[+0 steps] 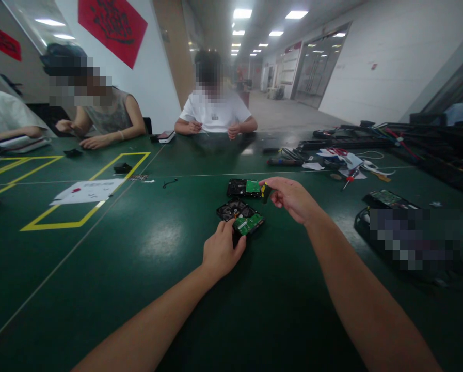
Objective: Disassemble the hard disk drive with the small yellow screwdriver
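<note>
Two black hard drives with green circuit boards lie on the dark green table (146,289). The nearer hard drive (240,216) lies circuit side up, and my left hand (221,251) grips its near edge. Just behind it lies the second hard drive (244,188). My right hand (291,198) hovers to the right of that one, its fingertips pinched on a small black and yellow tool (266,192) close to the drive's right edge.
Three people sit along the far side of the table. A white paper (88,190) lies inside yellow tape lines at the left. Tools, cables and a red-handled screwdriver (349,180) lie at the far right, with another circuit board (386,198) nearer.
</note>
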Motion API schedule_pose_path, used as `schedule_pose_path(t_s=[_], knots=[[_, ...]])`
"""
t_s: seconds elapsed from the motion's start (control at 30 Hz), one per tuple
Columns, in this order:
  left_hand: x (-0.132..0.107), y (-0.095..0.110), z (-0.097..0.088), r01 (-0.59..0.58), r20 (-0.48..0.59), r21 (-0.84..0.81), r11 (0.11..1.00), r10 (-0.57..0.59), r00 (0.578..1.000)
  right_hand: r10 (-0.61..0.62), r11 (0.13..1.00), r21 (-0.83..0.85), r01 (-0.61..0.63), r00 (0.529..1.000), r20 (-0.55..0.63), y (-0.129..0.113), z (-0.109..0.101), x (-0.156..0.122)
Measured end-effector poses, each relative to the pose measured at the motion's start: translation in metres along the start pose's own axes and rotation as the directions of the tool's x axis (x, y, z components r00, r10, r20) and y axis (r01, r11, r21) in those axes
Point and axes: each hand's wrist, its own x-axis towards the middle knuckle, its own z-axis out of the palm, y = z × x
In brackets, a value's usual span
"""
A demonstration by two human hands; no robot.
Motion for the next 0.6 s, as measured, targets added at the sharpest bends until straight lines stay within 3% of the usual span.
schedule_pose_path(t_s=[0.17, 0.4, 0.6], knots=[[0.0009, 0.0018, -0.0019, 0.023, 0.028, -0.005, 1.000, -0.022, 0.999, -0.001, 1.000, 0.024, 0.002, 1.000, -0.026, 0.0027, -0.0004, 0.0014], [0.0007, 0.0026, -0.0011, 0.027, 0.021, 0.013, 1.000, -0.028, 0.999, 0.068, 0.992, 0.097, -0.076, 0.994, 0.090, -0.0032, 0.0015, -0.0023], [0.0006, 0.0020, 0.0000, 0.015, 0.008, 0.011, 1.000, -0.015, 1.000, 0.131, 0.971, 0.188, -0.149, 0.985, 0.108, -0.0045, 0.0046, -0.0033]])
